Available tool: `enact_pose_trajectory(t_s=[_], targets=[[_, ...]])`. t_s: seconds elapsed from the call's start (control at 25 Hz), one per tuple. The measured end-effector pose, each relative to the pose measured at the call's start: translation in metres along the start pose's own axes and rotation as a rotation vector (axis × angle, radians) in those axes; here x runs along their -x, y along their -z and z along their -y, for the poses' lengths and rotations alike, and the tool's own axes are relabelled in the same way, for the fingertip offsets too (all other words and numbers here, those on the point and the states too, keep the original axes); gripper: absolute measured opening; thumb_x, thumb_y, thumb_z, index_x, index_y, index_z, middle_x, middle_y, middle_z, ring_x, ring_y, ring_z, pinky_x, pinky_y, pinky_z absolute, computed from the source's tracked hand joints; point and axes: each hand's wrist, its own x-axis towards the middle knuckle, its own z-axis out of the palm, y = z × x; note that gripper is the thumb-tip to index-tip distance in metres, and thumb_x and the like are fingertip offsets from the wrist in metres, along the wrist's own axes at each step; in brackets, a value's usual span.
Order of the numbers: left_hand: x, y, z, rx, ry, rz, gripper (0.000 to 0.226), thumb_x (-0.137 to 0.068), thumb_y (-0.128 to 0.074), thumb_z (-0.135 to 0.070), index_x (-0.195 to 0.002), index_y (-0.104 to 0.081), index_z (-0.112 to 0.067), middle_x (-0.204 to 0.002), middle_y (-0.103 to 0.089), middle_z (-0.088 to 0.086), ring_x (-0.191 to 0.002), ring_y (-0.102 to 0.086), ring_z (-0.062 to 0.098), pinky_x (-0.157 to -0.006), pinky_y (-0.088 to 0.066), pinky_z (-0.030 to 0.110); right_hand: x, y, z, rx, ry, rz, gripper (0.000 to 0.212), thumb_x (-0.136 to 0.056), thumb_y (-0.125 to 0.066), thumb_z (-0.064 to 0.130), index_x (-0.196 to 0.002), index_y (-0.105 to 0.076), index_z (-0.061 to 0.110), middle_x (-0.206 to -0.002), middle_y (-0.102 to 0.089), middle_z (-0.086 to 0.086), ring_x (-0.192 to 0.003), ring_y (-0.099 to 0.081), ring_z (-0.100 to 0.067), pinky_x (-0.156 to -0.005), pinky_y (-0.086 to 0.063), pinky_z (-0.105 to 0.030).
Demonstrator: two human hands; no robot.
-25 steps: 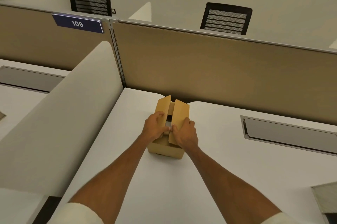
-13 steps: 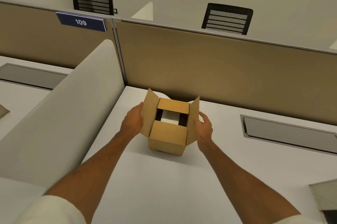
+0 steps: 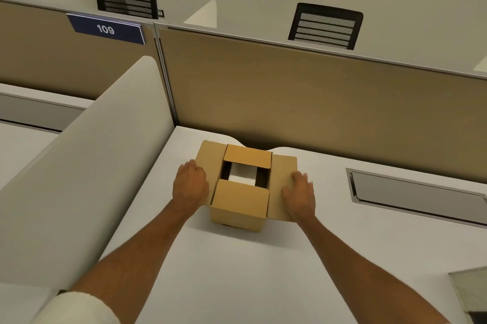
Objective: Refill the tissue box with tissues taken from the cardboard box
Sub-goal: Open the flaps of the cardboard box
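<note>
A small brown cardboard box [image 3: 238, 206] stands on the white desk [image 3: 237, 271] near the back partition. Its two long flaps are spread flat outward to the left and right. The two short flaps lie partly over the opening, and something white [image 3: 243, 175] shows in the gap between them. My left hand [image 3: 190, 186] lies flat on the left flap, pressing it down. My right hand [image 3: 299, 196] lies flat on the right flap in the same way. No tissue box is in view.
A tan partition [image 3: 303, 102] rises right behind the box. A curved white divider [image 3: 87, 171] borders the desk on the left. A metal cable tray lid [image 3: 416, 196] is set into the desk at right. A grey object [image 3: 471, 294] sits at the lower right corner.
The box's long flaps were together on top one second ago. Both hands have pulled them apart and pushed them down flat to each side, exposing the white contents.
</note>
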Motion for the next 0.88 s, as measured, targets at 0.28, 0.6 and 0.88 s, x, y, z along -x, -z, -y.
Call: enact_pose_trajectory(t_s=[0.28, 0.6, 0.88], targets=[[-0.033, 0.012, -0.032, 0.169, -0.101, -0.080, 0.032, -0.093, -0.055, -0.031, -0.118, -0.051, -0.011, -0.122, -0.054, 0.011, -0.108, -0.051, 0.025, -0.091, -0.045, 0.036, -0.036, 0.010, 0.055, 0.104, 0.363, -0.009, 0.043, -0.084, -0.068, 0.020, -0.124, -0.050, 0.016, -0.125, -0.057, -0.005, -0.111, -0.056, -0.026, -0.086, -0.047, -0.034], [-0.047, 0.007, -0.037, 0.208, -0.014, 0.121, 0.088, -0.077, -0.072, -0.046, -0.142, -0.028, -0.009, -0.154, -0.027, 0.012, -0.142, -0.026, 0.030, -0.115, -0.025, 0.042, -0.064, -0.010, 0.054, 0.328, 0.382, 0.137, 0.065, -0.088, -0.064, 0.018, -0.145, -0.033, 0.019, -0.152, -0.036, -0.008, -0.133, -0.041, -0.030, -0.105, -0.041, -0.042], [-0.047, 0.020, -0.023, 0.205, -0.216, 0.311, 0.084, -0.091, -0.053, -0.043, -0.150, -0.007, -0.005, -0.162, -0.004, 0.012, -0.149, -0.006, 0.031, -0.120, -0.008, 0.045, -0.063, -0.015, 0.048, 0.218, 0.395, 0.081, 0.046, -0.095, -0.051, 0.023, -0.139, -0.043, 0.014, -0.141, -0.048, -0.009, -0.123, -0.050, -0.028, -0.101, -0.044, -0.040]])
